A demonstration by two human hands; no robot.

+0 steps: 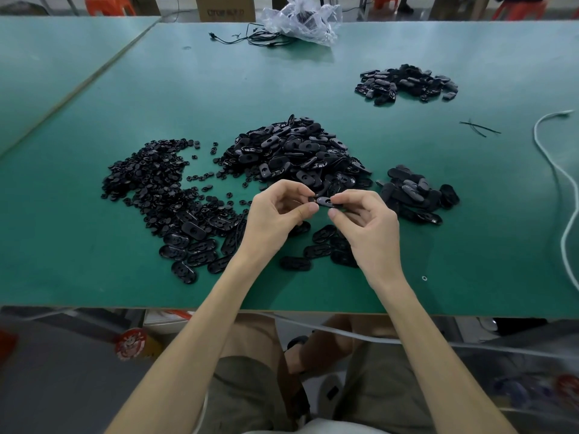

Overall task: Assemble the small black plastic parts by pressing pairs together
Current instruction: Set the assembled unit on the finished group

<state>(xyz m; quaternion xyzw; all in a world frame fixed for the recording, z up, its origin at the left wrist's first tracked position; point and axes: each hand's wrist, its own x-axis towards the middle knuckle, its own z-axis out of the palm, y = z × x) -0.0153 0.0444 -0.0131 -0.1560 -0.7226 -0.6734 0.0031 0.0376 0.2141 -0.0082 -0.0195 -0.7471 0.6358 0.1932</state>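
Okay, both my forearms come up over the near edge of the green table (94, 261) and angle in toward each other, hands meeting in the middle above the surface. My left hand (275, 214) is curled, thumb and forefinger closed in a pinch, the other fingers folded loosely toward the palm. My right hand (366, 220) mirrors it, forefinger on top and thumb underneath, the remaining fingers bent in.

Between the two pinches sits one small black oval part (322, 201). It lies roughly level in the air, with my left fingertips on its left end and my right fingertips on its right end. Something dark shows under my right thumb too, but I can't tell whether that is a second piece.

Under my wrists and knuckles, loose oval shells (194, 245) lie scattered flat on the table. Off to the left of my left fingers spreads a pile of small round pieces (147, 183). Just beyond my fingertips rises the big heap of ovals (297, 151), nearly touching my hands in this view. To the right of my right fingers is a smaller stack (416, 195).

Farther out on the right sits another heap (407, 84), with thin black ties (479, 126) near it and a white cable (560, 183) snaking along that side. At the far edge, a crumpled clear plastic bag (300, 20) and a black cord (250, 37).
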